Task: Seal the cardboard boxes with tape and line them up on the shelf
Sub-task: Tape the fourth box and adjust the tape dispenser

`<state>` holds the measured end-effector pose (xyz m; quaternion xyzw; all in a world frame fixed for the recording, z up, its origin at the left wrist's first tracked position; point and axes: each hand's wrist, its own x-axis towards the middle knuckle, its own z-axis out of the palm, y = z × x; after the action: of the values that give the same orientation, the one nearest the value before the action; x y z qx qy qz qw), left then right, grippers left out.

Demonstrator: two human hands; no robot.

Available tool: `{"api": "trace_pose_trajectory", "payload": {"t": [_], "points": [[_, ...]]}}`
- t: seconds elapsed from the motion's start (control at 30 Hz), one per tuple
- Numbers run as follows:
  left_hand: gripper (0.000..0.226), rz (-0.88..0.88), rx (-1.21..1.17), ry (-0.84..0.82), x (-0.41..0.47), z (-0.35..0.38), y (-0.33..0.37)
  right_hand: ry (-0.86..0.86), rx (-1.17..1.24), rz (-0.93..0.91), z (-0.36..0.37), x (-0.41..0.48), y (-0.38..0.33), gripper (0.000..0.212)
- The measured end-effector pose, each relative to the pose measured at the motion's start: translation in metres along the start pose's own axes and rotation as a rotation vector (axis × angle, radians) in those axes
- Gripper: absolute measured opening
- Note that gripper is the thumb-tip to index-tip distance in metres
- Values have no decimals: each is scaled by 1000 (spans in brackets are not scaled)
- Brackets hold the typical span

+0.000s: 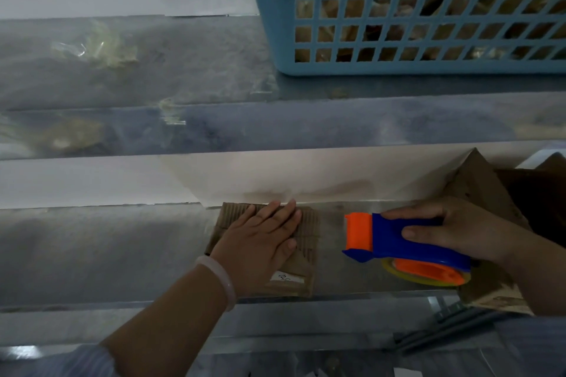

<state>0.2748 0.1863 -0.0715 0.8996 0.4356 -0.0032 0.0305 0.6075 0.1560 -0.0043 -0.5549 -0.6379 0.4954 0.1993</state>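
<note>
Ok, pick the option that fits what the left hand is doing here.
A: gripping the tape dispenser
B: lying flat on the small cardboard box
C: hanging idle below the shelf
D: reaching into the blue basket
B: the left hand lies with straight fingers flat on the small cardboard box, while the right hand grips the tape dispenser.

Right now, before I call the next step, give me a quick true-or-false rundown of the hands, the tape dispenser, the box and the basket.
1. The left hand lies flat on the small cardboard box. True.
2. The right hand is empty. False: it grips the tape dispenser.
3. The tape dispenser touches the small cardboard box. False: it is apart from it, to the box's right.
4. The blue basket stands on the shelf above. True.
</note>
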Motion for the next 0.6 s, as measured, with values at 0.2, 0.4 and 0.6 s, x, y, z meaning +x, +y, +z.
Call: {"api": "trace_pose_trajectory", "payload": {"t": [0.2,0.4,0.6], "points": [[55,-6,-6,13,0,0,0,1,-156,34,11,6,-9,31],[55,1,2,1,1,0,0,45,-679,-32,47,23,-12,31],[56,5,-14,6,1,1,-1,272,-796,112,53,23,19,36]]}}
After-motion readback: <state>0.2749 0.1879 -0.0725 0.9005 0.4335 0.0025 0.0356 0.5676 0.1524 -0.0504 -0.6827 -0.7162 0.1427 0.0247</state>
